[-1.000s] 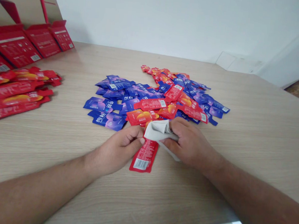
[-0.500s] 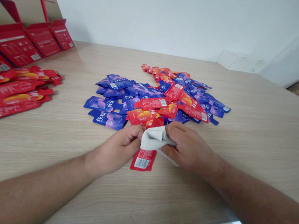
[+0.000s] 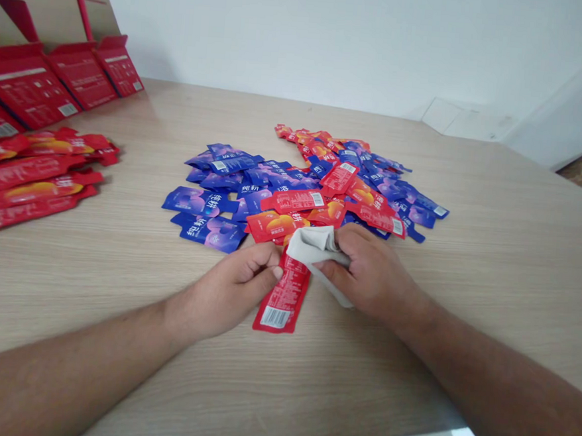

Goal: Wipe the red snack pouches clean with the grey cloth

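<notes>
My left hand (image 3: 233, 287) pinches the upper end of a red foil sachet (image 3: 283, 304), whose barcode end hangs toward me over the wooden table. My right hand (image 3: 371, 273) grips a folded white cloth (image 3: 313, 247) wrapped around the sachet's top part, hiding that end. Just beyond both hands lies a loose heap of blue and red sachets (image 3: 293, 191), and the cloth nearly touches its near edge.
Flat red cartons (image 3: 26, 86) with cardboard flaps (image 3: 51, 8) stand at the far left of the wooden table (image 3: 492, 258). In front of them lies a row of red sachets (image 3: 29, 186). A white wall (image 3: 333, 41) runs behind the table.
The cloth and my right hand have slid up the sachet, away from me. More of the sachet's red body shows below the cloth.
</notes>
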Motion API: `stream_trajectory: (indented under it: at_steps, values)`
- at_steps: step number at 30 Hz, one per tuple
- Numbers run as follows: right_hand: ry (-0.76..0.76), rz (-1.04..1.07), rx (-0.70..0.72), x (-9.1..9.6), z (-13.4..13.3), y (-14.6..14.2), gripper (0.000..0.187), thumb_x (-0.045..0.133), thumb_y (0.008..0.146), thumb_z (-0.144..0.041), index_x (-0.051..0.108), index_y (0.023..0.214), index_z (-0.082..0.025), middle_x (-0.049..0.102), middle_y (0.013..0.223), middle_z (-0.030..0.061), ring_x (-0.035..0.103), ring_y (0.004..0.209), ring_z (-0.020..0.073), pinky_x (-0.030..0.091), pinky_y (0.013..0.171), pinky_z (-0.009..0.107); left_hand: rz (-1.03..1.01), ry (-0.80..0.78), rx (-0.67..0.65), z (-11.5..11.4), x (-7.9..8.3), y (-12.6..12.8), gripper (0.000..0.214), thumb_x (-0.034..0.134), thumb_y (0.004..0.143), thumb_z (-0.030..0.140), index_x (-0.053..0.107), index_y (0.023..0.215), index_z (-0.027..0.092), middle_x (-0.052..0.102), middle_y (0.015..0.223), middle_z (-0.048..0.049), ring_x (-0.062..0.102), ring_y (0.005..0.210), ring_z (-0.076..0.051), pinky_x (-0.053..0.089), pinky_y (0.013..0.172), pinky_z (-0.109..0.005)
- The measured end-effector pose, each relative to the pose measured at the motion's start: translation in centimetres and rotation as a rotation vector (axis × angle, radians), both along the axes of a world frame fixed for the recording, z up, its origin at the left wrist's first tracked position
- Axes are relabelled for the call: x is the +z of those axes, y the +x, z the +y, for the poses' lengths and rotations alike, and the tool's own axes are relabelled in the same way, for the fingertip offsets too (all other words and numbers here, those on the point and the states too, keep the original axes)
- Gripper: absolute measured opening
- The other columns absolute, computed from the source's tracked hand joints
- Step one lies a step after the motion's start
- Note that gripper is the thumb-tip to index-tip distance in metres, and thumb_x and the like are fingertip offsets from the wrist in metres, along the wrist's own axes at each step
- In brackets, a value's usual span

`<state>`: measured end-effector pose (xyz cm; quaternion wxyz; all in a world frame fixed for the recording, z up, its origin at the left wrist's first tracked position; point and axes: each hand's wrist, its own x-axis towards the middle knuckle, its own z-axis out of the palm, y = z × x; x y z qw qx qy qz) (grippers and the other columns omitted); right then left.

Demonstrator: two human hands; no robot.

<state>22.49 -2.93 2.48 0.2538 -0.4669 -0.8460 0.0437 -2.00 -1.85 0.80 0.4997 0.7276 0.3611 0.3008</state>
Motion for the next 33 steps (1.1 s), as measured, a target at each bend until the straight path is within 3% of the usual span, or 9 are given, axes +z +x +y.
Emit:
stream_trajectory:
  at_steps: [5,11,16,21,27,33]
  values:
    - [-0.086,-0.026,0.140,0.11,-0.37,-0.20,0.015,0.066,0.094,-0.030,0.055,0.095,-0.020,0.062,0.098,0.0058,0.060,0.087,0.0215,0.046,0.076,0.033,-0.005,0.021,-0.034,0.01,0.18,0.08,0.019,0.053,0.098,0.026,0.052,0.081,0.018,0.053,0.079,0.0012,0.047,0.072,-0.014,0.043,0.068,-0.026]
    - [0.001,0.013,-0.002,-0.05,0.08,-0.06,0.019,0.065,0.096,-0.035,0.053,0.090,-0.021,0.061,0.092,0.0059,0.058,0.085,0.0223,0.046,0.074,0.033,-0.024,-0.011,0.002,-0.11,-0.09,0.00,0.022,0.049,0.100,0.027,0.050,0.079,0.019,0.051,0.075,0.0023,0.046,0.067,-0.012,0.042,0.063,-0.025]
    - [-0.100,-0.035,0.150,0.10,-0.31,-0.30,0.014,0.065,0.094,-0.029,0.055,0.095,-0.020,0.062,0.098,0.0060,0.059,0.087,0.0213,0.047,0.075,0.033,-0.009,0.033,-0.030,0.04,0.09,0.09,0.021,0.053,0.098,0.026,0.052,0.078,0.019,0.053,0.077,0.0016,0.048,0.072,-0.014,0.044,0.068,-0.026]
    - [-0.017,-0.027,0.016,-0.18,0.12,-0.06,0.019,0.064,0.096,-0.035,0.053,0.091,-0.020,0.061,0.094,0.0059,0.058,0.084,0.0219,0.046,0.073,0.034,-0.006,-0.008,-0.004,0.02,-0.34,-0.18,0.021,0.049,0.100,0.029,0.052,0.082,0.018,0.054,0.079,0.0013,0.048,0.070,-0.013,0.044,0.066,-0.026]
    - [-0.085,-0.040,0.135,-0.16,-0.21,-0.27,0.015,0.065,0.094,-0.030,0.053,0.094,-0.020,0.061,0.096,0.0053,0.058,0.085,0.0205,0.045,0.074,0.032,0.023,0.028,-0.017,0.02,-0.17,-0.21,0.021,0.051,0.098,0.028,0.054,0.081,0.017,0.060,0.085,-0.0013,0.053,0.078,-0.015,0.045,0.071,-0.028]
    - [-0.023,-0.029,0.013,-0.11,0.07,-0.16,0.018,0.065,0.095,-0.034,0.053,0.090,-0.020,0.061,0.093,0.0055,0.058,0.083,0.0212,0.045,0.072,0.033,0.014,-0.002,-0.003,-0.11,-0.18,-0.27,0.022,0.048,0.099,0.029,0.052,0.081,0.018,0.053,0.077,0.0014,0.047,0.070,-0.013,0.043,0.065,-0.026]
